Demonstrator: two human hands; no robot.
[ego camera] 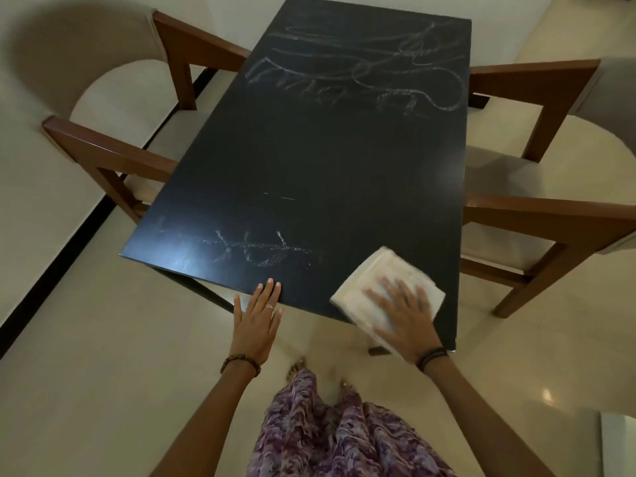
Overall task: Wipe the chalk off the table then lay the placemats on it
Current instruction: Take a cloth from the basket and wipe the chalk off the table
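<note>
A dark rectangular table [327, 160] stretches away from me. White chalk scribbles [358, 67] cover its far end, and a smaller chalk mark [261, 251] sits near the front left. My right hand [402, 311] lies flat on a folded white cloth [371, 280] at the table's front right corner; the hand is blurred. My left hand [258, 318] rests open with its fingertips on the front edge. No placemats are in view.
A wooden armchair with a cream seat [113, 108] stands at the table's left side, and another [557, 156] at its right, their arms close to the table edges. Pale tiled floor [103, 373] lies in front of me.
</note>
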